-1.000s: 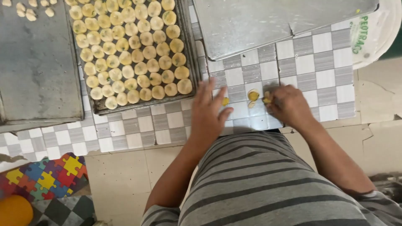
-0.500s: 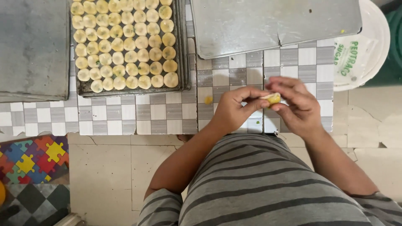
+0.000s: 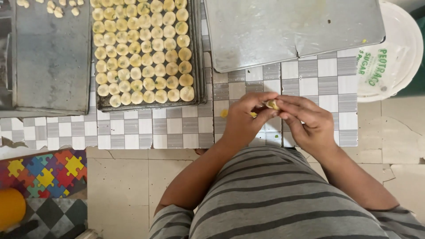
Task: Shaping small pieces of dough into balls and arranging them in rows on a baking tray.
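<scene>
Both hands meet over the checked tiled counter (image 3: 177, 126). Left hand (image 3: 243, 121) and right hand (image 3: 310, 124) pinch one small dough piece (image 3: 272, 105) between their fingertips, just above the tiles. It is pale yellow and tiny, so it looks light. It seems soft and easy to squash, so a gentle hold by its edges with the fingertips looks best. A small yellow bit (image 3: 224, 113) lies on the tiles just beside the left hand.

Near the left hand sits a dark metal baking tray (image 3: 200, 53). It is nearly full of round dough balls (image 3: 146, 53) in neat rows, smooth and pale. Beside it lies a flat grey sheet (image 3: 48, 66) with a few little pieces at its top. Another shiny metal sheet (image 3: 292, 31) rests above the hands. A white round lid (image 3: 394, 57) sits off to the right.
</scene>
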